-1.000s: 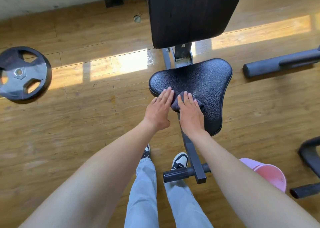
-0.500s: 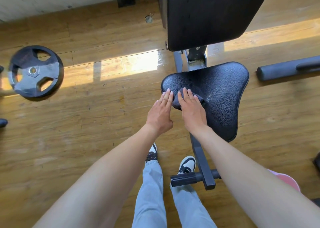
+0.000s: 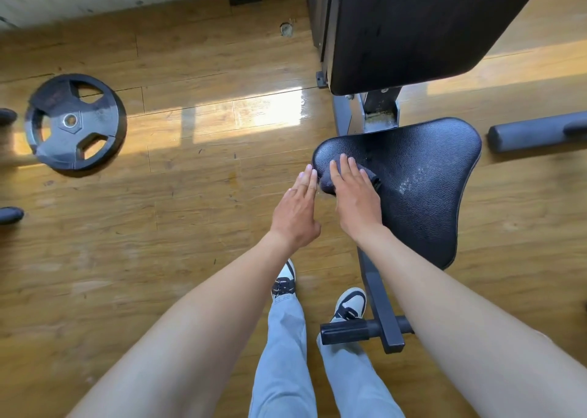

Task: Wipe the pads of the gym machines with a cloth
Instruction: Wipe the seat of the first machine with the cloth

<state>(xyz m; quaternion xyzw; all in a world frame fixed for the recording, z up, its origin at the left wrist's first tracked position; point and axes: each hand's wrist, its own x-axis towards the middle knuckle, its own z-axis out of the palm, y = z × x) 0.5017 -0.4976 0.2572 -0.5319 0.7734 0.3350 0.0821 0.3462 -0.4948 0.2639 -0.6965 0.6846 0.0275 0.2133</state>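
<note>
On the near left corner of the black seat pad [image 3: 422, 189] we find the dark cloth [image 3: 330, 184], bunched and lying at the pad's edge. Our right hand [image 3: 355, 195] lies flat on top of that cloth, fingers straight and together, pressing it against the pad; the grip is open, not curled round the fabric. Part of the cloth shows beyond the fingertips and to either side of the palm. Our left hand [image 3: 298, 208] sits just left of the seat pad, fingers straight and close together, holding nothing; its fingertips reach the pad's left edge, though we cannot tell whether they touch it. The two hands are just beside each other, apart by a narrow gap.

Right of the cloth, the seat pad carries a patch of pale specks on its surface. Beyond the seat pad stands the large black back pad [image 3: 413, 26], tilted, joined to it by a grey metal frame [image 3: 379, 293] that also runs back under the pad toward our shoes [image 3: 349, 305]. Well left of the seat pad a black weight plate [image 3: 74, 122] lies flat on the wooden floor [image 3: 190, 227], in a band of sunlight. Right of the seat pad a padded roller bar [image 3: 533, 133] lies near the floor.
</note>
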